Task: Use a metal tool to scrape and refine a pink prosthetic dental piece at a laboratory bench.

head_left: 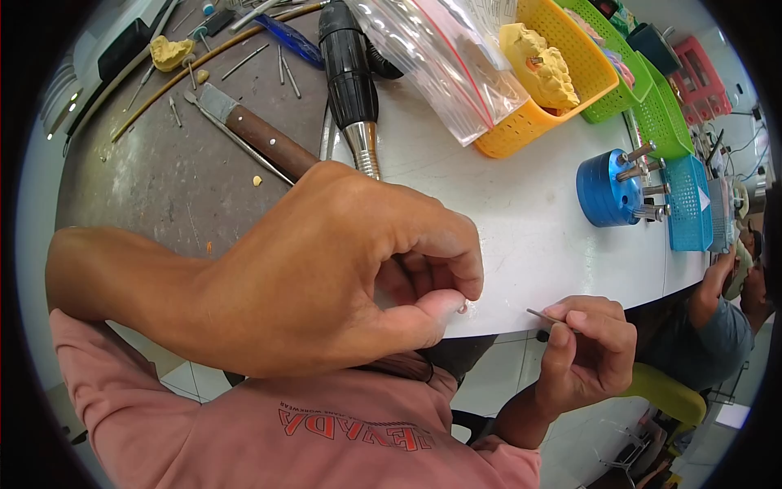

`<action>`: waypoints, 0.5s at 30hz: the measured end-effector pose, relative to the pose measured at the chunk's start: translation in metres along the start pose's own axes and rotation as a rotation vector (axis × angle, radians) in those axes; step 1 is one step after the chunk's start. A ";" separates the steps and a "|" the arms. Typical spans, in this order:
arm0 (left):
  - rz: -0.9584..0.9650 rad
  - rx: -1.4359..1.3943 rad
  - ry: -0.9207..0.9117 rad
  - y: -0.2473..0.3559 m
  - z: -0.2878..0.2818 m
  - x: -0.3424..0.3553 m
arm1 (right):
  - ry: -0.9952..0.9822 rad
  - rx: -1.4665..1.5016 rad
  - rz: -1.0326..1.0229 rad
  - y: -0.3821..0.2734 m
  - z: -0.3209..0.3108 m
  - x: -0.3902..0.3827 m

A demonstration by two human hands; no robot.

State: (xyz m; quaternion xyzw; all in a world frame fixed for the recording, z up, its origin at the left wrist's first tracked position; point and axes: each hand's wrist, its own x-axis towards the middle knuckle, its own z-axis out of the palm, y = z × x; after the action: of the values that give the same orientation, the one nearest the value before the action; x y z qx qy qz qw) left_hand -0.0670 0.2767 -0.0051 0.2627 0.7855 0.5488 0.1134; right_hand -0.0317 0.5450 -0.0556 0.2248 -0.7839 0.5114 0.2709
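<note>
L hand (342,269) pinches tiny piece (463,308), maybe tooth; R hand (586,342) holds thin tool (539,314)

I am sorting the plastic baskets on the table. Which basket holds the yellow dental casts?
The orange-yellow basket, nearest the clear plastic bag, holds the yellow casts. The green baskets and the blue one lie further right.
</note>
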 end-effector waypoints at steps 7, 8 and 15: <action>-0.044 -0.027 -0.055 0.000 -0.004 0.003 | -0.003 0.004 -0.088 0.000 0.005 0.002; -0.058 -0.024 -0.074 0.000 -0.006 0.003 | 0.039 0.027 -0.104 0.000 0.007 0.001; -0.088 -0.021 -0.112 0.002 -0.007 0.005 | -0.026 0.226 -0.096 -0.013 0.028 -0.003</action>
State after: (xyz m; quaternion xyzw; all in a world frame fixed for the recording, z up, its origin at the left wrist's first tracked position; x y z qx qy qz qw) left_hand -0.0742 0.2739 -0.0001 0.2571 0.7830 0.5357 0.1840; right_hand -0.0267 0.5148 -0.0585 0.2977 -0.7131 0.5801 0.2576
